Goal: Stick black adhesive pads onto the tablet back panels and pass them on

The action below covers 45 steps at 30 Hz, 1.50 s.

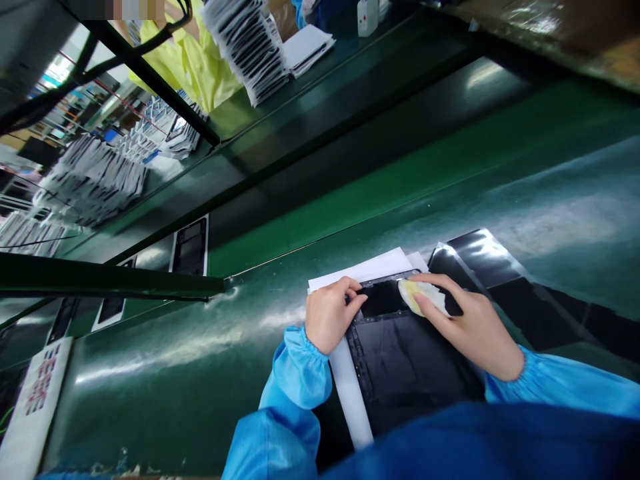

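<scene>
A black tablet housing [415, 367] lies on white sheets [350, 390] at the near edge of the workbench, its lower end hidden by my blue clothing. My left hand [330, 312] is closed at the housing's top left corner, thumb and forefinger bent over the rim. Between the thumb and fingers of my right hand [473, 327] is a crumpled yellow and white wiping cloth [423, 295]. The cloth touches the upper part of the housing, over a smooth dark rectangular area.
Dark glossy sheets [505, 280] lie to the right. Beyond the bench, a green conveyor belt [325, 220] carries several black panels [190, 245] on white backing. Stacks of white-wrapped pieces [250, 50] stand across it, near a person in yellow [193, 63]. A dark metal beam [110, 277] juts in from the left.
</scene>
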Available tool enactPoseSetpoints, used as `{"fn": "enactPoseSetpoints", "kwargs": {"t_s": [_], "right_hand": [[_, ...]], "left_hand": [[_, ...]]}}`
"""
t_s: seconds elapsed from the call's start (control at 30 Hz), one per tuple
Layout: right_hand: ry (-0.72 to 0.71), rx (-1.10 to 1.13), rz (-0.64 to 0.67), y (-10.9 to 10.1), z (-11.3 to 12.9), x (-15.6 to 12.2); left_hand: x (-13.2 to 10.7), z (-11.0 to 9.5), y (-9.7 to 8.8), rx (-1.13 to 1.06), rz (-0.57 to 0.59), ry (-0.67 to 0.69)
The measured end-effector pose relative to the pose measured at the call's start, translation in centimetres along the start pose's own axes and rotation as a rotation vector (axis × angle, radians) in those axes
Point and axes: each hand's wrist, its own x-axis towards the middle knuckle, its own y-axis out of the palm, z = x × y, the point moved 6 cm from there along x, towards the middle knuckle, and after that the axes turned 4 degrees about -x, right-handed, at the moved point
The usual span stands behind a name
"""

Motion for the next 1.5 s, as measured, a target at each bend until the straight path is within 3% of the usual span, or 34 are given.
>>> {"fn": "enactPoseSetpoints", "kwargs": {"t_s": [0.2, 0.3, 0.47, 0.53, 0.8, 0.97, 1.07, 1.2, 1.4, 1.5], "right_hand": [[0.006, 0.003, 0.004, 0.0, 0.1, 0.0], [0.013, 0.012, 0.009, 0.0, 0.2, 0.0], [0.007, 0.012, 0.002, -0.1, 0.1, 0.0], [0.002, 0.009, -0.001, 0.0, 0.2, 0.0], [-0.005, -0.021, -0.012, -0.1, 0.2, 0.0], [-0.051, -0.122, -0.068, -0.1, 0.5, -0.2], [-0.139, -0.202, -0.11, 1.0, 1.7, -0.5], [-0.261, -0.196, -0.05, 2.7, 3.1, -0.5], [-0.171, -0.284, -0.159, -0.1, 1.2, 0.2], [-0.206, -0.307, -0.162, -0.3, 1.4, -0.2]], "left_hand": [[-0.6, -1.4, -0.5, 0.218, -0.008, 0.046], [-1.0, -1.7, -0.8, 0.342, -0.074, 0.092], [-2.6, -2.3, 0.6, 0.472, -0.122, 0.494], [-3.3, -2.0, 1.0, 0.514, -0.149, 0.568], [-4.2, -1.9, 1.3, 0.549, -0.183, 0.584], [-5.2, -1.8, 1.2, 0.506, -0.13, 0.661], [-5.8, -1.6, 1.2, 0.486, -0.122, 0.683], [-6.0, -1.6, 1.5, 0.504, -0.138, 0.665], [-5.8, -1.8, 1.6, 0.486, -0.149, 0.665], [-5.7, -2.0, 1.5, 0.472, -0.154, 0.665]]}}
